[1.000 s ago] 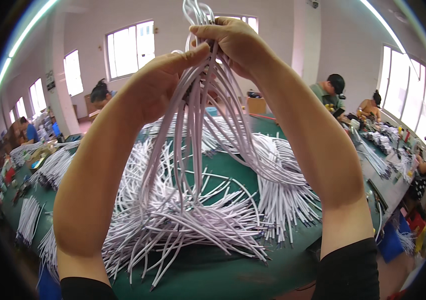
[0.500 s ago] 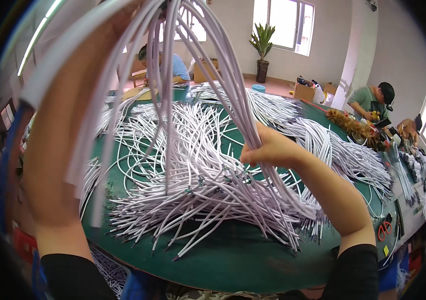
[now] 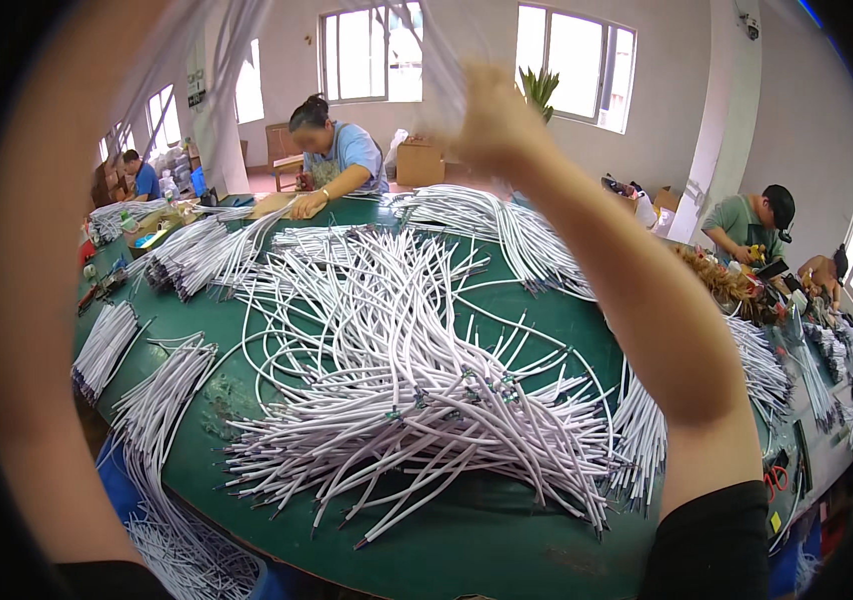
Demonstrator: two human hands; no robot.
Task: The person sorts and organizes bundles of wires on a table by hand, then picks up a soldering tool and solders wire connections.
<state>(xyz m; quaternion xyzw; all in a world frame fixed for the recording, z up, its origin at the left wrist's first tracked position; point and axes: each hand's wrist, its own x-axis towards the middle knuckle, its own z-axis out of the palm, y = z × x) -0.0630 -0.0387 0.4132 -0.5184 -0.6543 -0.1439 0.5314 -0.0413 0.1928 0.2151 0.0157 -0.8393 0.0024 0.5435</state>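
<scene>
My right hand [image 3: 495, 122] is raised at the upper middle, blurred by motion. Its fingers look closed round a bundle of white cables [image 3: 440, 62], which runs up out of the picture. My left forearm [image 3: 32, 300] rises along the left side and leaves at the top, so the left hand is out of sight. More blurred white cable strands [image 3: 230, 60] hang near that arm's upper end. Below my arms lies a large tangled heap of white cables [image 3: 417, 400] with dark tips, spread over the green table.
Sorted cable bundles [image 3: 162, 395] lie at the left, some drooping off the green table [image 3: 367, 555] toward a blue bin [image 3: 267, 580] of cables. Red-handled scissors [image 3: 775, 480] lie at the right edge. Co-workers sit across the table [image 3: 342, 160] and at the right [image 3: 755, 215].
Both arms have risen, lifting the cable bundle from over the heap nearly out of view. My left hand has left the picture at the top. The view has shifted, showing more of the left side.
</scene>
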